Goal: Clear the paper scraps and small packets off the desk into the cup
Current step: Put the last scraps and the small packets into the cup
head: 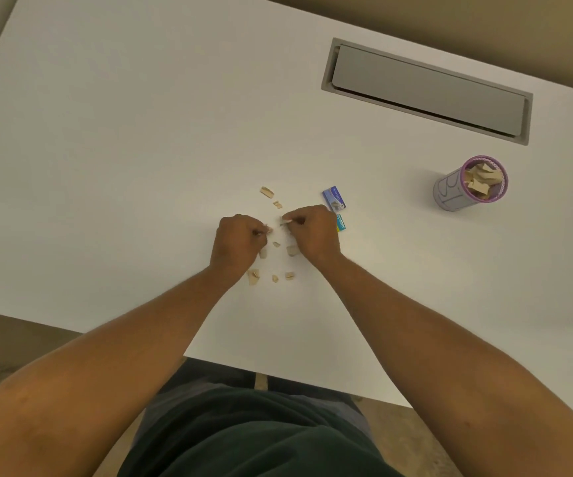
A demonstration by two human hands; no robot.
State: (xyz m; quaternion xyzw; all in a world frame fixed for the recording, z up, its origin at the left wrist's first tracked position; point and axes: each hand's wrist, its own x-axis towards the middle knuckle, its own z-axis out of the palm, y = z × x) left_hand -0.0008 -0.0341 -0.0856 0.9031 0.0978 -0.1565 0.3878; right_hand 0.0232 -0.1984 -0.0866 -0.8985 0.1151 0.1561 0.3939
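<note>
Both fists down: left hand (238,241) and right hand (312,232) each pinching a scrap (284,221), more scraps (253,276) scattered between and around on desk (106,166); packets (334,198) just beside right hand, cup (469,184) well apart.

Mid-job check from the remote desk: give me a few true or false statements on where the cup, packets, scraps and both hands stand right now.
1. The cup already holds paper scraps. True.
2. The cup lies tipped over on the desk. False: it stands upright, right of the hands.
3. The blue packet lies on the desk beside the right hand. True.
4. All loose scraps are cleared. False: several remain around the hands.
5. The left hand rests flat and open. False: its fingers are curled, pinching a scrap.
</note>
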